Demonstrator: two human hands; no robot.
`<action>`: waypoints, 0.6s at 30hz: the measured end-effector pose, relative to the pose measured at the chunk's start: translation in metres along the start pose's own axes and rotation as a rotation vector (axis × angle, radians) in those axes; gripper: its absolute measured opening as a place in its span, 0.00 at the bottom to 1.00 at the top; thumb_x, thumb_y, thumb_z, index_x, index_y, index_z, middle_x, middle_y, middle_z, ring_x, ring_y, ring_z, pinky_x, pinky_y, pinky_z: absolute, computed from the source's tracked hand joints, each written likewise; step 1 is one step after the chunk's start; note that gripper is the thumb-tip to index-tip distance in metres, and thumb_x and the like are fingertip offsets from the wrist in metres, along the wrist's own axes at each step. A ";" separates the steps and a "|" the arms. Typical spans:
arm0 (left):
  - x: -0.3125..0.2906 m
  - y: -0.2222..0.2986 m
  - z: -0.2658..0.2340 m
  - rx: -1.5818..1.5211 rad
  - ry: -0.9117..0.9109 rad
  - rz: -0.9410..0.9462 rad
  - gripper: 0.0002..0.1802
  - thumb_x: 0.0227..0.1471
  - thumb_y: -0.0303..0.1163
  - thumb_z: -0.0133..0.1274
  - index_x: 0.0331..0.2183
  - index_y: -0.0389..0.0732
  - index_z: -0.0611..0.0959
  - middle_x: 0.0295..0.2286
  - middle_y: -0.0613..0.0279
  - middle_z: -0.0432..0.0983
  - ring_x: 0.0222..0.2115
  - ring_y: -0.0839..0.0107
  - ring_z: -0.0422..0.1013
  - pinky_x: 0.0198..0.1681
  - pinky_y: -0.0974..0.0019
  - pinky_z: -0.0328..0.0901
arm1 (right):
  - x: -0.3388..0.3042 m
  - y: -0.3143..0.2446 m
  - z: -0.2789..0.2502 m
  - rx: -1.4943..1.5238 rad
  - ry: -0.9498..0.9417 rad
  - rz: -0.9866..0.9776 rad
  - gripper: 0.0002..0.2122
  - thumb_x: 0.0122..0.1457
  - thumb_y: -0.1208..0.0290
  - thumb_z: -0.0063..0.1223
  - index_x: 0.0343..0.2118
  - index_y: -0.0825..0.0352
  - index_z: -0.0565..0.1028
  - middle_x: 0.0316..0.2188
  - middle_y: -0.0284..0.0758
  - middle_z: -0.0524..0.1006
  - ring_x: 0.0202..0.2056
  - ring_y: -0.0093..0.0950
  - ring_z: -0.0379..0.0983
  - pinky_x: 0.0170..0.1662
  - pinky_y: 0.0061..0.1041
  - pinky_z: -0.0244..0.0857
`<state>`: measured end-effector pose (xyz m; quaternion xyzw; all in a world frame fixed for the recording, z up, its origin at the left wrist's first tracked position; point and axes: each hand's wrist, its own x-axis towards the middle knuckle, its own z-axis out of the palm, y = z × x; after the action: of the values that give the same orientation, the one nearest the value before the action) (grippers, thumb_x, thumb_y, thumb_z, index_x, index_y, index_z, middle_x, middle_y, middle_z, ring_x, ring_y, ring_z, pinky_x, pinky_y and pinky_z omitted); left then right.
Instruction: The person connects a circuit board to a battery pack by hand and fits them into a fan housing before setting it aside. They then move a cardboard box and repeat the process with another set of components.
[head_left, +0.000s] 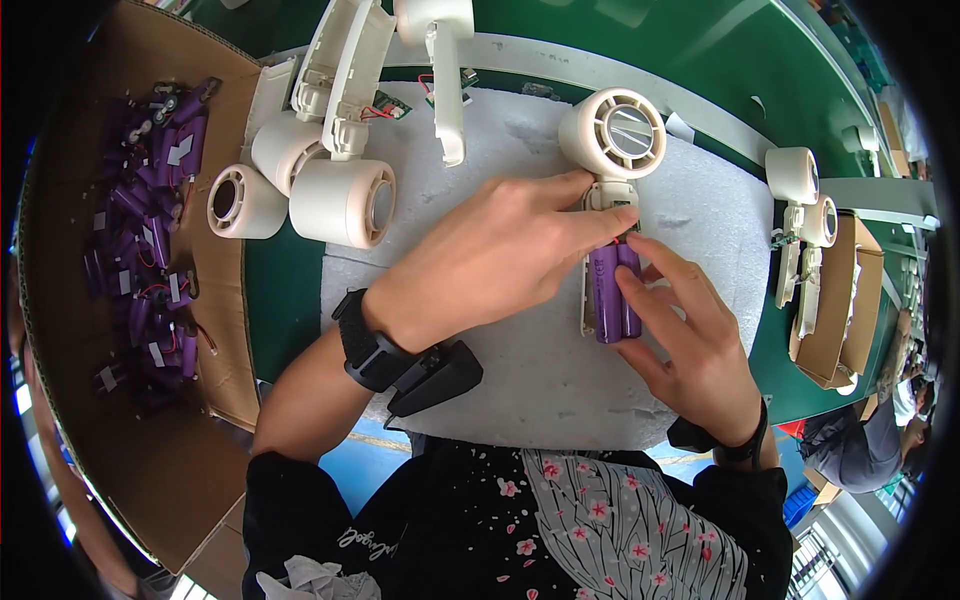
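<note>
A white handheld fan [613,133] with a round, ringed head lies on the grey foam mat, its handle shell open toward me. A pair of purple cylindrical battery cells [606,300] sits side by side along the handle. My left hand [500,250] reaches across from the left, gripping the fan's neck, with one fingertip by the small circuit board above the cells. My right hand [697,325] curls round the cells from the right, fingertips at their upper end and side, thumb near the bottom. The left fingers hide part of the wiring.
A large cardboard box [225,330] of purple wired battery packs [150,235] stands at the left. Several white fan parts [345,200] lie at the mat's back left. More fans [793,175] and a small cardboard box [845,300] are at the right. The foam mat [500,390] covers the green table.
</note>
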<state>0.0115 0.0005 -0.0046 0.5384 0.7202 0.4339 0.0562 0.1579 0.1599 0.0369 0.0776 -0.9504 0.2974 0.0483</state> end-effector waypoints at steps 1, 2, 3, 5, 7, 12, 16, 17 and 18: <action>0.000 0.000 0.000 0.002 0.000 0.002 0.19 0.45 0.20 0.58 0.43 0.42 0.82 0.37 0.47 0.76 0.31 0.52 0.75 0.32 0.61 0.72 | 0.000 0.000 0.000 -0.011 0.001 -0.008 0.25 0.32 0.82 0.68 0.40 0.74 0.75 0.51 0.47 0.70 0.39 0.37 0.74 0.39 0.31 0.72; 0.000 0.000 0.000 0.004 -0.001 0.004 0.19 0.45 0.21 0.58 0.43 0.42 0.82 0.37 0.47 0.76 0.31 0.52 0.75 0.32 0.61 0.72 | 0.000 0.000 0.000 -0.011 0.000 -0.009 0.25 0.32 0.82 0.68 0.40 0.74 0.75 0.51 0.47 0.70 0.39 0.37 0.74 0.39 0.31 0.72; 0.000 0.000 0.000 0.003 0.001 0.003 0.19 0.45 0.21 0.58 0.43 0.42 0.82 0.37 0.47 0.76 0.31 0.52 0.75 0.32 0.61 0.72 | -0.001 0.001 0.001 -0.027 0.006 -0.020 0.25 0.32 0.82 0.68 0.40 0.74 0.75 0.51 0.47 0.70 0.39 0.37 0.74 0.39 0.31 0.72; 0.001 -0.001 0.000 -0.013 -0.001 0.004 0.18 0.46 0.21 0.57 0.42 0.42 0.83 0.37 0.47 0.77 0.31 0.52 0.76 0.32 0.61 0.72 | -0.002 0.004 0.003 -0.058 0.017 -0.041 0.24 0.31 0.83 0.69 0.38 0.73 0.75 0.52 0.48 0.70 0.38 0.37 0.74 0.39 0.31 0.72; 0.001 -0.001 -0.001 -0.022 0.002 0.003 0.18 0.46 0.22 0.57 0.42 0.42 0.83 0.37 0.47 0.77 0.30 0.52 0.76 0.33 0.62 0.72 | -0.001 0.005 0.003 -0.058 0.019 -0.048 0.23 0.30 0.83 0.69 0.36 0.72 0.75 0.52 0.48 0.70 0.38 0.37 0.74 0.39 0.31 0.72; 0.001 -0.002 0.000 -0.043 0.021 -0.018 0.17 0.46 0.23 0.58 0.41 0.42 0.84 0.36 0.46 0.77 0.29 0.53 0.76 0.34 0.63 0.72 | 0.000 0.008 0.007 -0.030 0.035 -0.044 0.20 0.30 0.84 0.69 0.29 0.67 0.71 0.52 0.48 0.69 0.37 0.37 0.74 0.39 0.31 0.71; 0.004 0.002 -0.005 -0.103 -0.020 -0.074 0.18 0.43 0.25 0.61 0.41 0.43 0.84 0.37 0.46 0.78 0.30 0.57 0.78 0.34 0.65 0.73 | 0.001 0.013 0.010 0.060 0.046 -0.011 0.21 0.30 0.85 0.69 0.28 0.66 0.68 0.52 0.47 0.68 0.38 0.37 0.74 0.39 0.31 0.70; 0.005 0.005 -0.009 -0.142 -0.054 -0.122 0.19 0.42 0.26 0.62 0.41 0.43 0.84 0.37 0.46 0.78 0.31 0.58 0.78 0.35 0.65 0.73 | 0.001 0.013 0.010 0.100 0.049 0.001 0.22 0.31 0.85 0.68 0.28 0.65 0.67 0.52 0.46 0.68 0.38 0.37 0.74 0.40 0.30 0.70; 0.006 0.006 -0.011 -0.180 -0.087 -0.171 0.20 0.41 0.26 0.64 0.41 0.43 0.84 0.37 0.46 0.78 0.32 0.59 0.78 0.35 0.65 0.73 | 0.002 0.014 0.010 0.101 0.046 -0.002 0.22 0.31 0.85 0.68 0.28 0.65 0.67 0.52 0.46 0.68 0.38 0.37 0.74 0.40 0.30 0.70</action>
<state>0.0075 -0.0008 0.0085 0.4861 0.7187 0.4665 0.1721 0.1529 0.1655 0.0216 0.0742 -0.9326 0.3468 0.0662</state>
